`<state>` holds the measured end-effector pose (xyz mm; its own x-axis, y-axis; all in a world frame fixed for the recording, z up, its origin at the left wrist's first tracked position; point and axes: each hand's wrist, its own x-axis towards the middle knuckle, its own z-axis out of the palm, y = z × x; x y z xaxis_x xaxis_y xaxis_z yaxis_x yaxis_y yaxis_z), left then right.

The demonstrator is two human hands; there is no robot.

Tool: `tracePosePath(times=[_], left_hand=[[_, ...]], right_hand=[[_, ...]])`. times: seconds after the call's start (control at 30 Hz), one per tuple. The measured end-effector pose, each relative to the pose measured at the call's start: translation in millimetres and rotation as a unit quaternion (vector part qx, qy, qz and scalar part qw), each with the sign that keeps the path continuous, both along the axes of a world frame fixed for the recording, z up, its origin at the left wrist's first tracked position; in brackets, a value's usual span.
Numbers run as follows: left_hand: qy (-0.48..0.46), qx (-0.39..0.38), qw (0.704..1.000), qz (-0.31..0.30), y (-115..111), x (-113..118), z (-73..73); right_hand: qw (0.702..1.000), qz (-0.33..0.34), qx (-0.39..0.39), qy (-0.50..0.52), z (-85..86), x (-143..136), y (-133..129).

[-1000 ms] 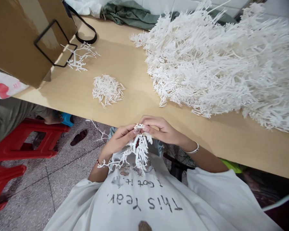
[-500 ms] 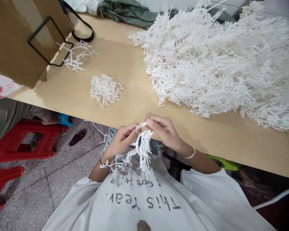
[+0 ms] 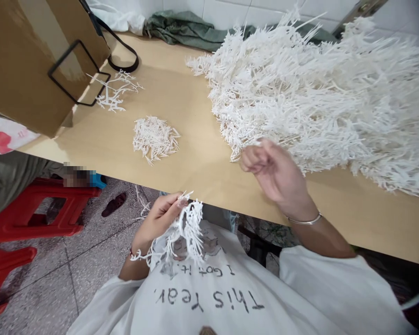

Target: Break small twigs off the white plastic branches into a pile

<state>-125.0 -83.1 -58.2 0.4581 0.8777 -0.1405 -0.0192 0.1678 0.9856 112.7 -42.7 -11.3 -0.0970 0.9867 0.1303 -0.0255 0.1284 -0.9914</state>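
My left hand [image 3: 164,214] is closed, thumb against fingers, on a bunch of white branched pieces [image 3: 192,228] that look like thin plastic. Their twiggy ends hang below it in front of the shirt. My right hand [image 3: 272,172] is over the table at the near edge of a big heap of similar white pieces [image 3: 310,97]. Its fingers are curled in and slightly blurred; whatever they hold, if anything, is hidden. Left of the heap lies a small pile of short white sticks [image 3: 156,139].
A few bare white branched stems [image 3: 117,90] lie by a black wire frame [image 3: 78,72] and a cardboard box [image 3: 31,60]. Green cloth [image 3: 188,30] lines the back of the table [image 3: 202,163]. Red stools [image 3: 38,209] and a person's leg [image 3: 17,181] are at the left.
My right hand has left the bunch and moved right and forward to the heap. My left hand, still gripping the bunch, has shifted slightly left and toward me.
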Motion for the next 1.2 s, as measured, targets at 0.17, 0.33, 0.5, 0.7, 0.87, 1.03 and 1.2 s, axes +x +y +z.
tracePosePath(times=[0.17, 0.33, 0.5, 0.7, 0.87, 1.03, 1.2], left_hand=[[-0.019, -0.006, 0.998, 0.056, 7, 11, -2.7], [-0.026, -0.026, 0.99, 0.135, 10, 18, -12.4], [-0.016, 0.003, 0.989, 0.148, 15, 18, -17.7], [0.0, 0.037, 0.988, 0.152, 16, 14, -13.0], [0.041, 0.076, 0.988, 0.131, 15, 11, -14.5], [0.082, 0.098, 0.984, 0.124, 12, 10, -14.0], [0.098, 0.096, 0.988, 0.077, 9, 9, -9.8]], right_hand=[[0.954, 0.144, 0.065, -0.254, -14.6, -21, 20], [0.836, 0.158, 0.251, -0.463, -21.3, -58, 82], [0.764, 0.142, 0.31, -0.548, -26.3, -97, 129], [0.749, 0.137, 0.316, -0.566, -37.3, -109, 138], [0.824, 0.14, 0.286, -0.469, -28.6, -97, 128], [0.863, 0.265, 0.284, -0.322, 3.2, -71, 82], [0.804, 0.365, 0.279, -0.377, 13.7, -45, 38]])
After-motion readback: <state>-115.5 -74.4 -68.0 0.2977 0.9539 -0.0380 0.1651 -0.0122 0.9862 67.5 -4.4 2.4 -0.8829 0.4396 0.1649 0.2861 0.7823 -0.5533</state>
